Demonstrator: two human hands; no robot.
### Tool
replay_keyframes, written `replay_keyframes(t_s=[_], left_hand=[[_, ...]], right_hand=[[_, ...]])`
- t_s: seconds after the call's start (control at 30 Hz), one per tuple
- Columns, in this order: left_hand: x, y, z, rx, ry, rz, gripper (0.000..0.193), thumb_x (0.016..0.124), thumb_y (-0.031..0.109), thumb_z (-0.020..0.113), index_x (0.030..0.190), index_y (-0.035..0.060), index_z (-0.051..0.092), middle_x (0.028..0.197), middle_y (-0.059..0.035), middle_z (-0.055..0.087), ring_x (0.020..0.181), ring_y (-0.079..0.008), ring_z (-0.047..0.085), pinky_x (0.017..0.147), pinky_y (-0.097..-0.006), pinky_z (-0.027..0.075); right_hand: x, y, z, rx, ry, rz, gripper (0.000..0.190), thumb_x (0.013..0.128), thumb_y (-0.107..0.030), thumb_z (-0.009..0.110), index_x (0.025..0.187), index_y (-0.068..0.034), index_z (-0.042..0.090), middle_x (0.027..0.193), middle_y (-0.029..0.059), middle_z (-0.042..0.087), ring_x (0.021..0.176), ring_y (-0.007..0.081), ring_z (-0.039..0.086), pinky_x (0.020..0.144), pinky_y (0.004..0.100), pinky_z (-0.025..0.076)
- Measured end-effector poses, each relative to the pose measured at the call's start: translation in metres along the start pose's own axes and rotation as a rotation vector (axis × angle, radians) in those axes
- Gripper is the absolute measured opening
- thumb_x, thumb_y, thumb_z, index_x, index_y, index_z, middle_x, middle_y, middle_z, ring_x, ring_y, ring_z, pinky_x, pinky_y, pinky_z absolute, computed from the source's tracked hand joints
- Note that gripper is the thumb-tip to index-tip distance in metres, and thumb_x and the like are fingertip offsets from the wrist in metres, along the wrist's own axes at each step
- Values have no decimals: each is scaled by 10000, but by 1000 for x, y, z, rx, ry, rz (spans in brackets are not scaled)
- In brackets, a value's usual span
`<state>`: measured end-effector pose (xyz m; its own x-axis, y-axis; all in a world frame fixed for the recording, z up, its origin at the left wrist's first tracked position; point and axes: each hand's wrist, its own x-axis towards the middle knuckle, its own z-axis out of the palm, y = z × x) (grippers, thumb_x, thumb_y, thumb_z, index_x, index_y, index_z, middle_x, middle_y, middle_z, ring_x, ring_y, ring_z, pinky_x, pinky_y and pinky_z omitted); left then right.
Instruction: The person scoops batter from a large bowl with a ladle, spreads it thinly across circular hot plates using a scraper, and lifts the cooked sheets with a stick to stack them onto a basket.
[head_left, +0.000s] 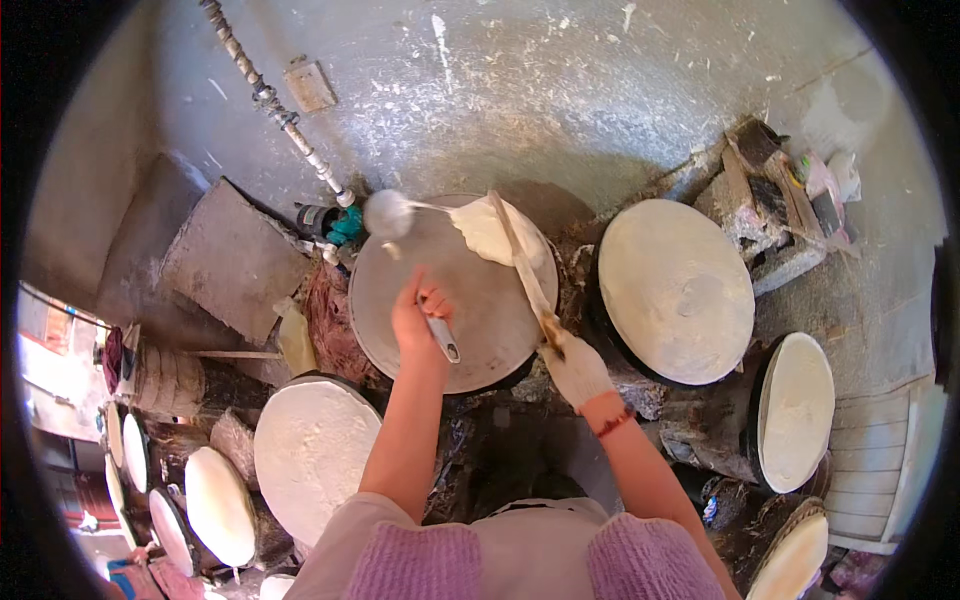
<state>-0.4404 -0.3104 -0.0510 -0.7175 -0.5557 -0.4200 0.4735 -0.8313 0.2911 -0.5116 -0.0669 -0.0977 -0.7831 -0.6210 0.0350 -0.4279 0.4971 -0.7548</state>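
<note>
A round griddle (450, 315) lies before me, with a pool of pale batter (480, 229) on its far right part. My left hand (421, 311), bare, grips the grey handle of a ladle (388, 215) above the griddle. The ladle's bowl is blurred by motion at the far left rim, and a thin strand of batter stretches from it to the pool. In a white glove, my right hand (576, 367) holds a long flat wooden spreader (529, 281). The spreader lies across the right side of the griddle, its far part over the batter.
Pale flatbread-like sheets cover a griddle on the right (675, 292), one at far right (796, 412) and one at left (319, 450). More griddles line the lower left. A pipe (300, 142) with a teal fitting (345, 225) runs down the wall. Bricks and wood (780, 202) lie at the back right.
</note>
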Motion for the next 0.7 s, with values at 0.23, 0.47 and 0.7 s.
replay_keyframes(t_s=[0.23, 0.47, 0.7], left_hand=[[-118, 48, -50, 30, -104, -17, 297, 988, 220, 517, 1251, 83, 526, 646, 50, 310, 470, -59, 263, 415, -230, 251], [-275, 111, -142, 487, 344, 334, 330, 993, 236, 470, 1297, 111, 499, 584, 70, 241, 400, -40, 212, 347, -223, 189], [-333, 122, -174, 224, 355, 442, 268, 1024, 203, 432, 1223, 61, 542, 591, 80, 240, 416, -17, 196, 351, -197, 167]], right_hand=[[93, -68, 26, -196, -192, 1, 308, 918, -267, 575, 1121, -36, 576, 950, 258, 655, 915, 416, 623, 799, 486, 492], [49, -44, -9, 71, -114, -19, 395, 929, -260, 579, 1288, -94, 577, 1035, 195, 677, 791, 263, 682, 612, 382, 539], [36, -60, 50, 251, -228, 157, 432, 930, -214, 594, 1319, -34, 549, 1053, 151, 690, 865, 205, 659, 809, 342, 542]])
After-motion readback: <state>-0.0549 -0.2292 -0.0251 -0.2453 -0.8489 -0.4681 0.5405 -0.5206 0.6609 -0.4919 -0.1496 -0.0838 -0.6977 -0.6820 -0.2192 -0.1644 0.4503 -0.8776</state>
